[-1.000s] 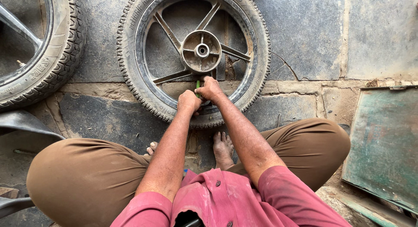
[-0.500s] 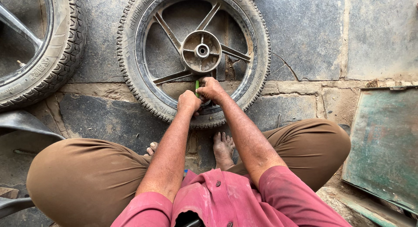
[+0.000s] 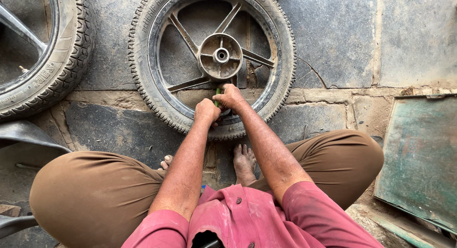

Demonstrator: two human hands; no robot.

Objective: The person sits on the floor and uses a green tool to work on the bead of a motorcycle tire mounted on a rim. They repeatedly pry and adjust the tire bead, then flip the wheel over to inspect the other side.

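Green tool [image 3: 217,93] stays gripped by both hands, left hand [image 3: 207,111] and right hand [image 3: 230,95], fingers pressed round it; nothing has shifted at the wheel [image 3: 212,57] rim; work stays mid-step.

Workshop floor around the work

A second tyre on its spoked rim [image 3: 45,57] lies at the upper left on dusty stone slabs [image 3: 333,43]. A worn green metal sheet [image 3: 421,157] lies at the right edge. A dark curved mudguard-like piece [image 3: 24,136] sits at the left edge, below that tyre.
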